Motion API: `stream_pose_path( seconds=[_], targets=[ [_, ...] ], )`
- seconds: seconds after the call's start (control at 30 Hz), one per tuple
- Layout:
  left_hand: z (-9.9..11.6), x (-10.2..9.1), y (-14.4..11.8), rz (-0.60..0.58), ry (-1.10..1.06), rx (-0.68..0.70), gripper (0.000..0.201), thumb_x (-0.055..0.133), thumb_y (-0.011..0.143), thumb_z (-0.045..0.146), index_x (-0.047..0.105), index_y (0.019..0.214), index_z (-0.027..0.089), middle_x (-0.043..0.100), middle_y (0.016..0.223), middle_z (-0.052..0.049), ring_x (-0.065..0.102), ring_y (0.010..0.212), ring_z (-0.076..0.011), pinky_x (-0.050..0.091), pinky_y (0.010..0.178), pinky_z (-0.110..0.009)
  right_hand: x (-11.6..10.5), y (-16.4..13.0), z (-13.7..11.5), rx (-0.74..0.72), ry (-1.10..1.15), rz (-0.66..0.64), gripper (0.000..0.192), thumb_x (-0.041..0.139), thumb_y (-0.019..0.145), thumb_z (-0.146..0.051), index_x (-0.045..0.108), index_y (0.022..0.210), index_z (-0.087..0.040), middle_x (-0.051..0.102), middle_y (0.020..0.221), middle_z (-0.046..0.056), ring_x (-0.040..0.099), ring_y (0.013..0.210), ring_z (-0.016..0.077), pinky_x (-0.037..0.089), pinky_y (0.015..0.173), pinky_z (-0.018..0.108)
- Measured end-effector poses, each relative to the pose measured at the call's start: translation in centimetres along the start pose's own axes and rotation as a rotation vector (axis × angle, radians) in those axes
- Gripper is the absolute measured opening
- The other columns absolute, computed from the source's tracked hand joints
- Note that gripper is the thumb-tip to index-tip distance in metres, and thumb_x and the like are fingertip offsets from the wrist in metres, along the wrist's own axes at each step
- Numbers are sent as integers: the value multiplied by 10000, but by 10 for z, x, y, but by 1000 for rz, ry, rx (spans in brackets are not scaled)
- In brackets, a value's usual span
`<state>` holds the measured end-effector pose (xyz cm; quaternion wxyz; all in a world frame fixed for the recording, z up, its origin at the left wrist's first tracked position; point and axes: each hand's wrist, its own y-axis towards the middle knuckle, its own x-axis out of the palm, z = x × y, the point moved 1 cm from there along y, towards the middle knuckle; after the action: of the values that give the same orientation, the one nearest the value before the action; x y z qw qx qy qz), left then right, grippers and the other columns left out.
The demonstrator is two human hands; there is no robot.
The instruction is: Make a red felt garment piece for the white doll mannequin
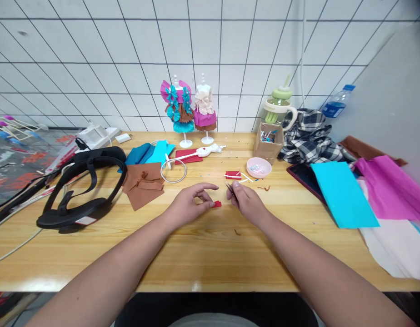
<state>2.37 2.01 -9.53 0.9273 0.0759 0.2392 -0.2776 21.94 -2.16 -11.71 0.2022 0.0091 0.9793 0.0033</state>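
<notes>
Two bare hands meet over the middle of the worktop (203, 254). Much is hard to read here: the left hand (191, 206) curls so that its fingertips cover part of the red scrap (217, 204), and only a small corner of the scrap shows past them, lying flat on the wood. Whether the grip of that hand truly pinches the scrap or only presses it down, I cannot tell; the fingers are drawn narrow around it. The right hand (246, 200) closes its grip on thin tweezers (229, 188), whose dark tips stick out toward the left hand and sit just beside the scrap, slightly beyond it. The tips are too small to show whether they touch anything.

Beyond the right grip lie another red piece (233, 175) with white sticks and a pink bowl (258, 167), its contents blurred. Beyond the left grip lies folded brown paper (142, 184). Two paper-dressed doll stands (192, 109) stand by the wall.
</notes>
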Motion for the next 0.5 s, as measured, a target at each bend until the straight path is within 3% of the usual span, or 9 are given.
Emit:
stream_pose_path(
  seconds=[0.17, 0.5],
  targets=[
    [1, 0, -1, 14, 98, 16, 371, 662, 790, 328, 642, 1149, 237, 709, 771, 8, 656, 830, -177, 485, 863, -311, 2, 0, -2, -13, -133, -92, 549, 232, 970, -573, 508, 658, -215, 482, 566, -17, 475, 584, 150, 345, 580, 261],
    [-1, 2, -2, -50, 81, 27, 376, 639, 802, 298, 641, 1171, 231, 701, 785, 8, 644, 772, -157, 478, 800, -285, 3, -1, -2, -50, -140, -132, 493, 213, 986, -530, 442, 677, -222, 467, 620, -21, 451, 623, 151, 331, 602, 262]
  ],
)
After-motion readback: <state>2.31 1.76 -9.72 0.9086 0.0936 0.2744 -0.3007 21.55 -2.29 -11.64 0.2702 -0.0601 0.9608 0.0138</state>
